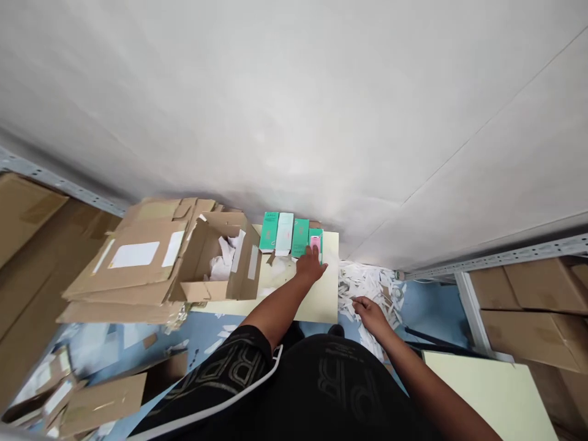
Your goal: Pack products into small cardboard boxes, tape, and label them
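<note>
While the thumb of the person's left hand (311, 266) stood out apart from the other fingers, those fingers reached onto the pink-marked box (320, 233), the nearest of four small boxes in a row; whether they gripped it could not be told. The right hand (371, 316) was off to the right, its fingers curled in towards the thumb, and it was unclear whether anything sat between them.

Leftward from the left fingertips stood three more boxes: one green box (300, 236), one pale box (284, 233) and another green box (269, 229). Farther left was one open carton (197, 251) with crumpled white paper (222, 263) inside, beside a stack of flattened cartons (138, 236).

A band of tabletop ran from the left thumb to the right edge of the pale yellow table (328, 300), and more of it reached from below the fingers to the near edge. The right hand hung past that right edge, above a heap of white paper strips (367, 282). Beyond lay a blue floor (432, 306), with a grey-white wall (275, 122) ahead of the fingers and shelved cartons (523, 288) far right.
</note>
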Demonstrator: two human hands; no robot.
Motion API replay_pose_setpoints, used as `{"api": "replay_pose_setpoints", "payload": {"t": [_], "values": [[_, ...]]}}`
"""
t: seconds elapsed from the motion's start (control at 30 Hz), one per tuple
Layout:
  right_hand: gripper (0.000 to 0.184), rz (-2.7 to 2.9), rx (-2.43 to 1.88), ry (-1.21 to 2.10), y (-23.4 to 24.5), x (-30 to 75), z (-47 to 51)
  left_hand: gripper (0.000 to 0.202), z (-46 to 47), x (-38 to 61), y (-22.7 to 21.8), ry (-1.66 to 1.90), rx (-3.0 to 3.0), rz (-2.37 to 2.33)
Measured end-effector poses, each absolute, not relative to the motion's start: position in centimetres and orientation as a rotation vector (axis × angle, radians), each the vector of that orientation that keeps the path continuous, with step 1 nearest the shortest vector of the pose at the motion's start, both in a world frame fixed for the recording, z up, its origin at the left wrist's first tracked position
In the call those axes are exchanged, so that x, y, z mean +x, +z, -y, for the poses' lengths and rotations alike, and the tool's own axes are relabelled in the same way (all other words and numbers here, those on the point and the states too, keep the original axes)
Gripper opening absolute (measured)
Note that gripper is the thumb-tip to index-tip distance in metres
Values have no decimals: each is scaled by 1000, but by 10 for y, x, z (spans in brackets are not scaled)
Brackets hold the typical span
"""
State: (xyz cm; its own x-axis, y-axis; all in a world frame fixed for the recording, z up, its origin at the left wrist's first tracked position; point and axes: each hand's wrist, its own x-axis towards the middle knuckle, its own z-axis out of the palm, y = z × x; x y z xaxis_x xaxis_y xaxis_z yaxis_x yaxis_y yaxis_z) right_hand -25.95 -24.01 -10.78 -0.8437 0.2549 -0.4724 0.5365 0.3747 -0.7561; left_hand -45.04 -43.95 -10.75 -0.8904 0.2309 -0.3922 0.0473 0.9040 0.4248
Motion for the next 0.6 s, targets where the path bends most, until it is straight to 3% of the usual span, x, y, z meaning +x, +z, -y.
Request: {"api": "replay_pose_setpoints", "payload": {"t": [0.3, 0.6], "values": [[33, -2278, 813, -1450, -123, -235, 237, 96, 447, -454, -118, 511, 234, -2654], [35, -2156, 704, -1478, -127, -259, 245, 77, 472, -420, -86, 1010, 18, -2591]]}}
